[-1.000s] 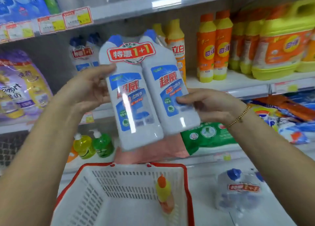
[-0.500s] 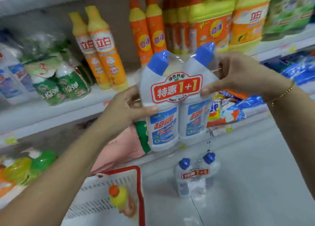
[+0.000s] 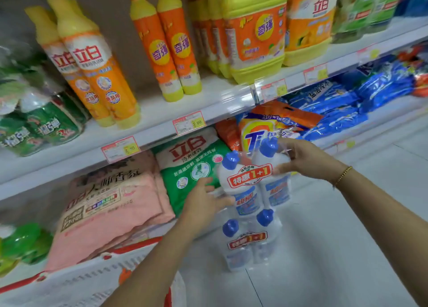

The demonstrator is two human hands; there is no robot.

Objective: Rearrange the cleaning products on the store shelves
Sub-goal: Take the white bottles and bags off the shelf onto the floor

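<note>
A twin pack of white cleaner bottles (image 3: 252,184) with blue caps and a red "1+1" label hangs upright in front of the lower shelf. My left hand (image 3: 203,204) grips its left side, thumb across the front. My right hand (image 3: 301,158) pinches the upper right bottle near its neck. Directly below it, a second identical twin pack (image 3: 247,244) stands on the pale floor.
The middle shelf (image 3: 208,105) carries orange and yellow detergent bottles (image 3: 166,47) and big jugs (image 3: 254,35). On the lower shelf lie a pink bag (image 3: 108,204), a green bag (image 3: 192,165) and blue packs (image 3: 335,107). A white basket with a red rim (image 3: 76,286) sits at bottom left.
The twin pack in my hands has come down from middle-shelf height to just above the pack on the floor. The view has tilted down and right.
</note>
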